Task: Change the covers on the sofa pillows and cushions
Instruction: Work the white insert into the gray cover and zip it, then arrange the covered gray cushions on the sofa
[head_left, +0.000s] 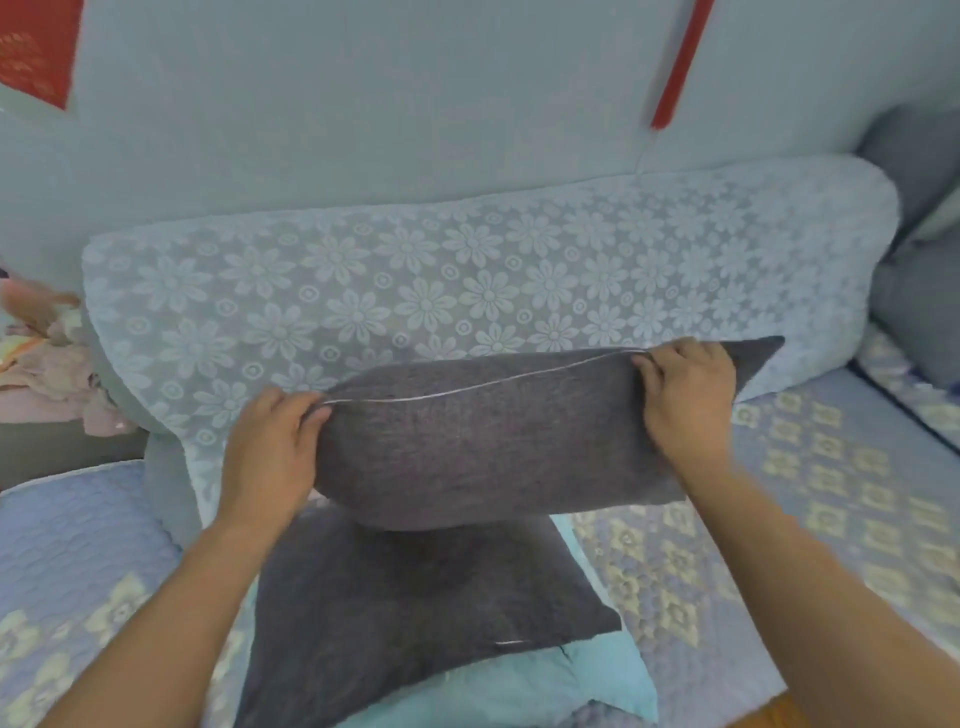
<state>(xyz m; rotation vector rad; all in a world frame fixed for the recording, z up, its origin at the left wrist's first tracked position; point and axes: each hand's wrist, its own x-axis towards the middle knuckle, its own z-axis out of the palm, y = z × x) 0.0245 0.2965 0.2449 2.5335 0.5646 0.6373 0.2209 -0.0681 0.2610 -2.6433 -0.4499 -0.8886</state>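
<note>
A dark grey pillow (483, 441) stands on edge in front of me, its silver zipper line (467, 389) running along the top. My left hand (270, 447) pinches the zipper's left end. My right hand (685, 395) pinches the zipper near the pillow's right corner. Beneath it lies a second dark grey pillow (415, 608), flat on a light blue cover (597, 680) spread over the sofa seat.
A long back cushion with a pale floral lace cover (467, 280) leans against the sofa back. The seat wears a blue quilted pad (831, 493). Pink clothes (47, 364) pile up at the left. Grey cushions (919, 249) are stacked at the far right.
</note>
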